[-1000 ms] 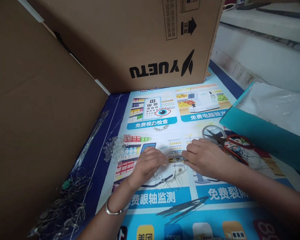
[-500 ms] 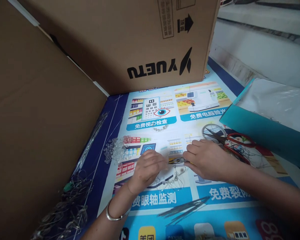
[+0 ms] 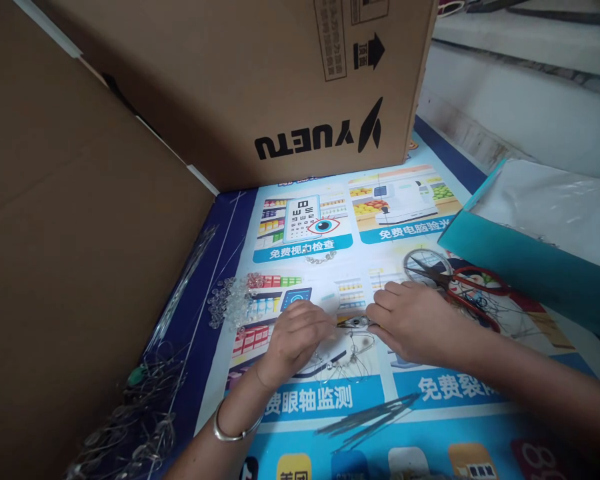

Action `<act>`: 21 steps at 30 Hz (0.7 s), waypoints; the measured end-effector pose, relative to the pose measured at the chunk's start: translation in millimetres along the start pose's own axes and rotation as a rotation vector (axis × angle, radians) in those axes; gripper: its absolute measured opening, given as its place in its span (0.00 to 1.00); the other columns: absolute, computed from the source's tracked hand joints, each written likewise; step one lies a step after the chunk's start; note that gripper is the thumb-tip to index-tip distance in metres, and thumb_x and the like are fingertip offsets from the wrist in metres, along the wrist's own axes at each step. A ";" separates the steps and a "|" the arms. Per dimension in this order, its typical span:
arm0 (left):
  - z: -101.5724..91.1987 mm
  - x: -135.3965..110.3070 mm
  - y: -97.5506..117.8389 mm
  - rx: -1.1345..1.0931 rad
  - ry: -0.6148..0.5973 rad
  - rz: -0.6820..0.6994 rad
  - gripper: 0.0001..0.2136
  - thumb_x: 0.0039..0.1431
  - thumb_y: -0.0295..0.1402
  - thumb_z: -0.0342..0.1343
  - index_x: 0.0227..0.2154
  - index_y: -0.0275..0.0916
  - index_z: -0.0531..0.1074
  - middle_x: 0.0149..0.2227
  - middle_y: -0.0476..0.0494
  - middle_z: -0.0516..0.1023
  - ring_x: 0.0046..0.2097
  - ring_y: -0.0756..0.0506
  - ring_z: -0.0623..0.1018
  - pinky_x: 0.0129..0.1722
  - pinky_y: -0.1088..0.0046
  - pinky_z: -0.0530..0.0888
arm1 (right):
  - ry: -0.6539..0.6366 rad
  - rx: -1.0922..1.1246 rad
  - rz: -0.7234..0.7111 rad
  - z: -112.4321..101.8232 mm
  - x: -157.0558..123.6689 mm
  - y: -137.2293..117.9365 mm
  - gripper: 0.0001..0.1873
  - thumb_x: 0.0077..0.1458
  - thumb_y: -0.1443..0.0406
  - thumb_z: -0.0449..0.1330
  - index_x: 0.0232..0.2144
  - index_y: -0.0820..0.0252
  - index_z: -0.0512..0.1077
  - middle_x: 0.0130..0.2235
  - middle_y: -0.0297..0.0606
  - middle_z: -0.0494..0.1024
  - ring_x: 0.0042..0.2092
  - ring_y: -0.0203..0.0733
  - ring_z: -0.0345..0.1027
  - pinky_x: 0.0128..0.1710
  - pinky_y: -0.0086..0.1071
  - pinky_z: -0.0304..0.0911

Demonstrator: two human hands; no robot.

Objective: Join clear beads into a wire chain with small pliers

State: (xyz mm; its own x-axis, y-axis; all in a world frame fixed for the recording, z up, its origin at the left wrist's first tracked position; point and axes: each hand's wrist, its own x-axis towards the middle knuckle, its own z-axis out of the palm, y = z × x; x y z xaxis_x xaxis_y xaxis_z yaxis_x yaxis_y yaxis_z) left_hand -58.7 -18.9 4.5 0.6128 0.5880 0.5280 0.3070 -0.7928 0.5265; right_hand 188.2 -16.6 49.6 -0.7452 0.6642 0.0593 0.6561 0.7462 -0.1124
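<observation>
My left hand [image 3: 296,337] and my right hand [image 3: 414,319] rest on a printed poster mat [image 3: 430,413], fingertips almost meeting. Between them both hands pinch a small metal wire piece [image 3: 356,323] with a clear bead on it. Thin wire loops [image 3: 347,360] trail from it onto the mat just below my hands. A silver bangle [image 3: 230,427] circles my left wrist. A pile of clear beads [image 3: 230,300] lies just left of my left hand.
Red-handled scissors [image 3: 460,287] lie right of my right hand. A teal box [image 3: 525,267] with clear plastic stands at the right. Large cardboard boxes [image 3: 260,87] wall the back and left. Tangled wire pieces [image 3: 135,413] sit at the lower left, dark thin rods [image 3: 365,417] near the front.
Both hands stay together on the wire piece with only slight finger shifts. The view has drifted a little.
</observation>
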 end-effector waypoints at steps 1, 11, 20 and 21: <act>0.2 0.4 -0.4 -0.023 0.010 -0.017 0.08 0.58 0.23 0.49 0.36 0.39 0.70 0.36 0.44 0.77 0.39 0.47 0.74 0.41 0.66 0.69 | 0.001 0.014 0.009 -0.2 0.1 1.3 0.10 0.58 0.60 0.50 0.33 0.59 0.68 0.33 0.40 0.71 0.38 0.45 0.61 0.36 0.37 0.52; 7.0 -1.9 -1.3 -0.081 0.298 -0.055 0.10 0.54 0.20 0.53 0.37 0.38 0.71 0.35 0.44 0.76 0.39 0.47 0.74 0.40 0.65 0.71 | 0.319 0.627 0.288 18.5 8.3 -9.6 0.19 0.47 0.58 0.62 0.41 0.60 0.66 0.40 0.40 0.70 0.44 0.44 0.61 0.42 0.35 0.58; 11.7 -2.1 5.9 -0.075 0.316 0.003 0.11 0.55 0.20 0.51 0.39 0.38 0.70 0.38 0.43 0.75 0.41 0.46 0.74 0.40 0.64 0.71 | 0.437 0.801 0.258 22.2 18.5 -27.7 0.14 0.46 0.73 0.56 0.38 0.59 0.68 0.36 0.36 0.71 0.39 0.38 0.64 0.38 0.32 0.60; 11.2 -1.5 6.8 -0.059 0.315 0.017 0.11 0.55 0.20 0.51 0.40 0.38 0.70 0.38 0.43 0.75 0.41 0.46 0.74 0.40 0.64 0.71 | 0.451 0.811 0.262 21.5 17.8 -27.2 0.14 0.47 0.73 0.56 0.38 0.59 0.68 0.36 0.36 0.71 0.38 0.38 0.64 0.38 0.31 0.60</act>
State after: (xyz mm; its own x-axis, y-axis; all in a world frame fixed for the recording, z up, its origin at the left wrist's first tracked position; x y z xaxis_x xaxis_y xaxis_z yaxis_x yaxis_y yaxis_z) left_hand -49.4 -27.0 -0.2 0.3587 0.6032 0.7124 0.2507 -0.7974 0.5489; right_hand 154.5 -26.0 32.4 -0.3604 0.8862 0.2912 0.3875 0.4262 -0.8174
